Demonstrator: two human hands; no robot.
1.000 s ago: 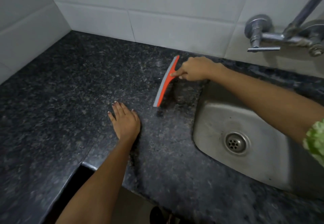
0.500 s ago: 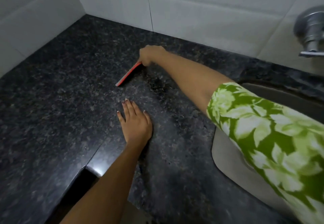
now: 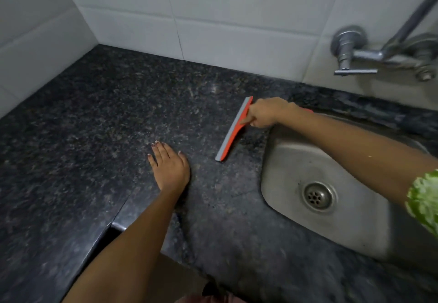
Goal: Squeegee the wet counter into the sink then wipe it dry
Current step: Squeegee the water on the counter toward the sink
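Observation:
An orange squeegee [image 3: 231,134] with a grey rubber blade stands on the dark speckled granite counter [image 3: 94,136], its blade running from far to near just left of the sink. My right hand [image 3: 265,113] grips its handle from the sink side. The steel sink [image 3: 279,167] with its round drain [image 3: 316,196] lies to the right, and my right forearm crosses over it. My left hand [image 3: 169,165] rests flat on the counter with its fingers straight, a short way left of the blade's near end.
A chrome wall tap [image 3: 350,51] with a lever and pipe juts out above the sink at the upper right. White tiled walls close the counter at the back and left. The counter's front edge has a dark notch [image 3: 104,234] by my left forearm.
My right hand has drawn the squeegee from the far middle of the counter back to the right, up to the sink's left edge. My left hand has stayed flat in place.

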